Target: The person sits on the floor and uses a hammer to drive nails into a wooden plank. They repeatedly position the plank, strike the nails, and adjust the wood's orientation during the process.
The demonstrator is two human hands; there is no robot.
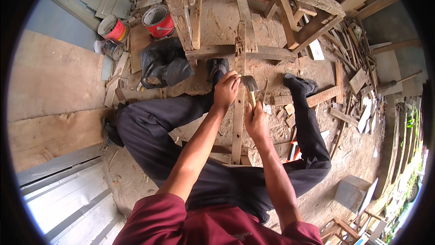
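Observation:
My right hand (pixel 257 120) is wrapped round the wooden handle of a hammer (pixel 249 83), whose dark metal head points up and away from me. Just left of that head, my left hand (pixel 226 90) is closed in a pinch; what its fingers hold, if anything, is too small to make out. Both hands are over a narrow wooden beam (pixel 238 132) that runs away from me between my legs and has several dark holes or marks. Its far end meets a wooden frame (pixel 240 52) with a thick, rough top plank.
A black plastic bag (pixel 165 64) lies left of the frame, near red paint cans (pixel 157 22). Scrap wood (pixel 358 82) is heaped along the right. An orange-handled tool (pixel 293 151) lies by my right leg. A grey metal box (pixel 352 193) stands at the lower right.

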